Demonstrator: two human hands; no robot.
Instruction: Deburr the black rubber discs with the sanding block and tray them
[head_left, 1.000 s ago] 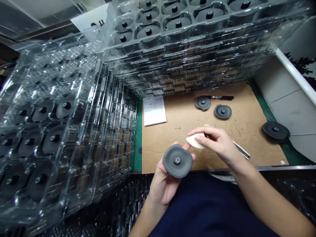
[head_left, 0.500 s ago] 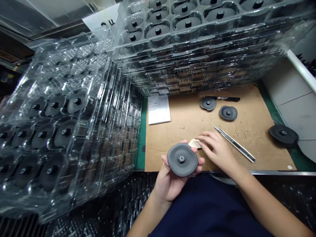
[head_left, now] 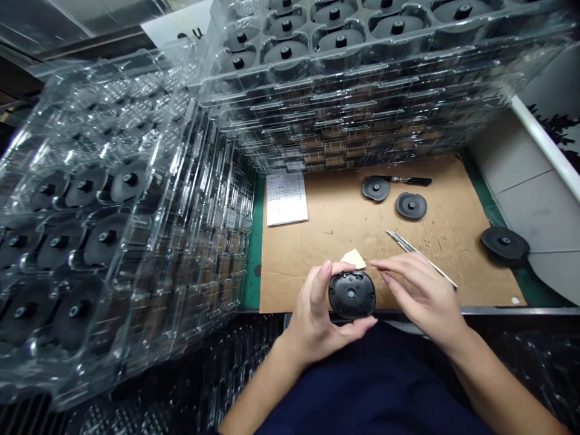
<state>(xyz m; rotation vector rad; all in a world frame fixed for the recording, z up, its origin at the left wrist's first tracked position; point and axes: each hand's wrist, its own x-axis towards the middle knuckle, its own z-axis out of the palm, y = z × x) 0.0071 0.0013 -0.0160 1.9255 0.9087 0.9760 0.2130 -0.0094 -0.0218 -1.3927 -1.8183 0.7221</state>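
— Left hand (head_left: 312, 320): clenched or loose?

— Firmly grasping a dark grey disc (head_left: 351, 295). Thumb up along the disc's left edge, fingers curled under its lower rim, central nut facing upward.

— Long axis of the disc?

— Hardly any. Nearly round, a little wider side to side than front to back, so lying roughly across the body, inside the left hand's grasp.

— Nearer hand?

— Left, in direct contact. Right hand (head_left: 419, 296) just off the disc's right edge, open, fingers reaching leftward, nothing visibly gripped. Contact with the rim impossible to tell.

— Just past the fingertips?

— A cream wedge (head_left: 353, 259) of soft-looking material, beyond the disc's far edge, between left thumb and right fingertips. Held or merely resting: impossible to tell.

— Beyond the right hand?

— A utility knife (head_left: 408, 246) on a brown cardboard sheet (head_left: 317, 254), slanting away past the right fingers. Farther ahead, one grey disc (head_left: 376, 188), another grey disc (head_left: 411, 205) and a black marker pen (head_left: 408, 180). Out to the right, a third grey disc (head_left: 504, 244) at the cardboard's edge.

— Left of the left hand?

— Stacks of clear blister trays (head_left: 217, 181), full of discs. Ahead and to that side, a printed sheet (head_left: 286, 199).
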